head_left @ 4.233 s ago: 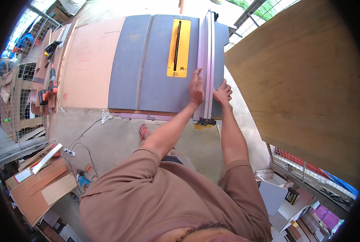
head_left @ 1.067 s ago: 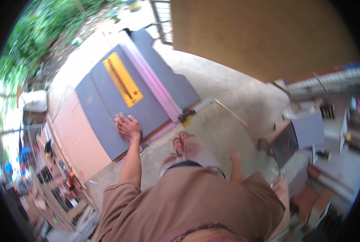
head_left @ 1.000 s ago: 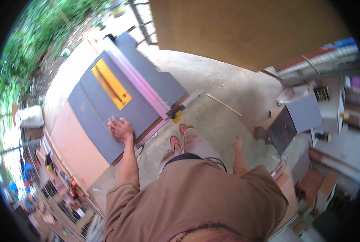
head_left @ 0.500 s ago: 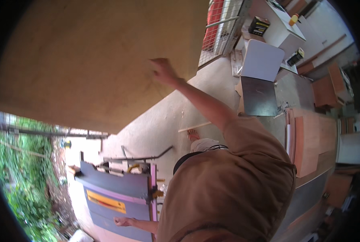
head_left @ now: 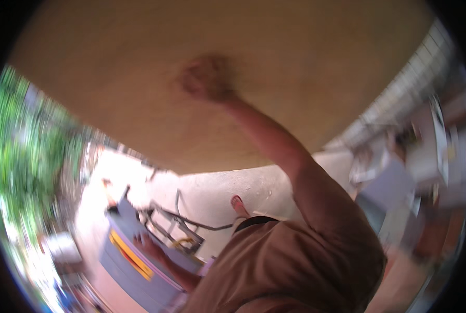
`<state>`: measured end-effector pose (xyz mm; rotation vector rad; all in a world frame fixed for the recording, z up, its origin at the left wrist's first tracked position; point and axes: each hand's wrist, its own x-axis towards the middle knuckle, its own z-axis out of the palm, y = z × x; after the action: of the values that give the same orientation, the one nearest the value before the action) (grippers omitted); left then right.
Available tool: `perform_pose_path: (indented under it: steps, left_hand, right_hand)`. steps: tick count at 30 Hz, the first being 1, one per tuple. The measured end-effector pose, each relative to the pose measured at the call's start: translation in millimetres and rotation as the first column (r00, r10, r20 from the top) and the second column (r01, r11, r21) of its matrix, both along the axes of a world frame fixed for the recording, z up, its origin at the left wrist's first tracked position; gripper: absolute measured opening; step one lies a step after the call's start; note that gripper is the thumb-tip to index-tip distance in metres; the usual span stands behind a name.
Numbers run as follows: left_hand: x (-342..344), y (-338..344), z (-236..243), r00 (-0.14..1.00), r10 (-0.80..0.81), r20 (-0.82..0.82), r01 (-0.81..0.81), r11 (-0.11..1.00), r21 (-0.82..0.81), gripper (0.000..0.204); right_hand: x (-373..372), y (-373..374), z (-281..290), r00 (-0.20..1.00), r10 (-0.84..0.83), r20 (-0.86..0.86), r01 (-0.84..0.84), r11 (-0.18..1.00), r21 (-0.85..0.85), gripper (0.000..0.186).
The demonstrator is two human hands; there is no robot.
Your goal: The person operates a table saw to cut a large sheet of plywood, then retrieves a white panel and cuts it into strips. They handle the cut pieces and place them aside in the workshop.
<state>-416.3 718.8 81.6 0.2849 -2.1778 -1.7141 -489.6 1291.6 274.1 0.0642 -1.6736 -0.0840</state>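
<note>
Right hand [head_left: 207, 78] pressed against a large plywood sheet [head_left: 139, 94] overhead, grip too blurred to tell, left hand [head_left: 144, 245] resting open on the grey table saw [head_left: 134, 261] far below the sheet.

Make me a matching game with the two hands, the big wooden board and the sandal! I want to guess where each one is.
Things:
1. right hand
2. left hand
3. big wooden board
4. sandal

Places:
A. on the pale concrete floor
B. fills the top of the picture
C. raised up against the board
D. down on the grey-blue saw table

Pairs: 1-C, 2-D, 3-B, 4-A
</note>
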Motion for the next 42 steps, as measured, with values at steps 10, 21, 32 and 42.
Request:
perform_pose_path:
  steps: [10,21,32,42]
  left_hand:
    - [-151,201,33,0.855,-0.484,0.186,0.507,0.856,-0.104,0.056]
    - [-336,215,9,0.631,-0.605,0.486,0.766,0.585,-0.265,0.068]
    - [-449,179,-220,0.658,-0.259,0.707,0.503,0.850,-0.156,0.063]
    - [-331,191,-370,0.356,-0.033,0.934,0.651,0.726,-0.222,0.027]
  right_hand:
    - [-39,107,52,0.997,-0.069,-0.031,0.074,0.973,0.218,0.016]
    - [-159,215,22,0.955,-0.167,-0.244,0.124,0.976,-0.180,0.020]
    - [-522,90,-58,0.657,0.554,0.511,-0.390,0.830,-0.399,0.025]
    - [-828,303,-95,0.138,-0.517,0.845,0.519,0.764,0.383,0.085]
